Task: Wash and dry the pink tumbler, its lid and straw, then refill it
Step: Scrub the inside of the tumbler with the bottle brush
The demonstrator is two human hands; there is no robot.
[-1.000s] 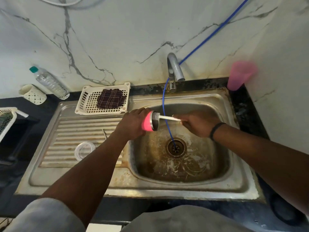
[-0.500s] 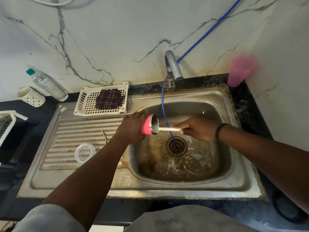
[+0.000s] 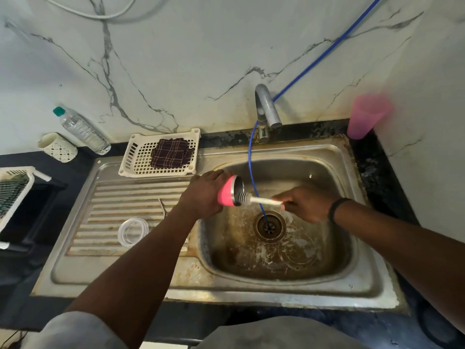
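Over the left edge of the sink basin (image 3: 352,197), a person's left hand (image 3: 201,195) wraps the pink tumbler (image 3: 227,191), its grip clamped around the body while the steel mouth faces right, toward the far side of the basin. The tumbler lies on its side, its long axis running roughly level from left to right across the sink. The right hand (image 3: 305,204) pinches the pale handle of a bottle brush (image 3: 261,199), whose ribbed head sits at the tumbler's mouth, partly inside; the handle runs nearly in line with the tumbler's axis. The brush hand is on the open-mouth side, so any further scrubbing appears to turn on keeping handle and tumbler aligned.

A blue hose (image 3: 251,159) drops from beside the tap (image 3: 266,107) into the drain (image 3: 269,226), passing just behind the brush. A clear ring, possibly the lid (image 3: 132,231), rests on the ribbed draining board (image 3: 120,197) near its front, well apart from both hands. A dark checked cloth (image 3: 172,153) lies in a white basket (image 3: 136,157) at the board's back edge.

The left hand hides most of the tumbler's body, the brush head's depth inside cannot be told, and the right hand is motion-blurred. A thin metal piece on the board is too small to identify as the straw. Whether water is running cannot be made out.
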